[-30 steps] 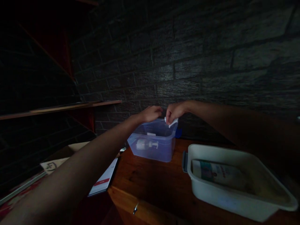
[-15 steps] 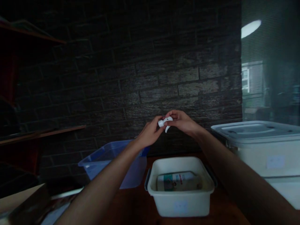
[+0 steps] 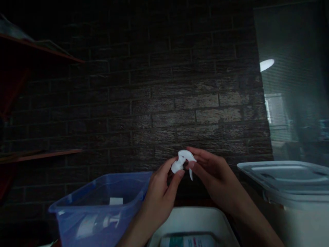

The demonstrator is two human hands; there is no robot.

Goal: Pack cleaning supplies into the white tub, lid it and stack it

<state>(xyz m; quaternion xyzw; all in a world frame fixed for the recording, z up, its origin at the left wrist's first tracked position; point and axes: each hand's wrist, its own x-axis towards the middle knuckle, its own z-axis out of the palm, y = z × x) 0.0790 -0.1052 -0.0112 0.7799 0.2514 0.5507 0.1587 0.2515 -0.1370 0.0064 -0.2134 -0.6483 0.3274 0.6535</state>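
Both hands hold a white trigger spray head (image 3: 182,158) in front of the wall. My left hand (image 3: 159,191) is closed around its round collar end, with thumb and fingers pinching it from the left. My right hand (image 3: 217,176) grips the other end, its thumb by the curved lever that hangs down. Below the hands stands a white bin (image 3: 197,218). Inside it lies a labelled white package (image 3: 190,241), partly cut off by the frame's bottom edge.
To the left, a translucent blue bin (image 3: 84,202) holds a pump bottle (image 3: 88,224) lying on its side. A lidded storage box (image 3: 290,192) stands on the right. Wooden shelves (image 3: 48,155) jut out at left, before a dark brick wall (image 3: 154,103).
The view has moved closer and tilted up, so the bins appear larger and lower. The spray head has turned in my hands, its collar now pointing more downward.
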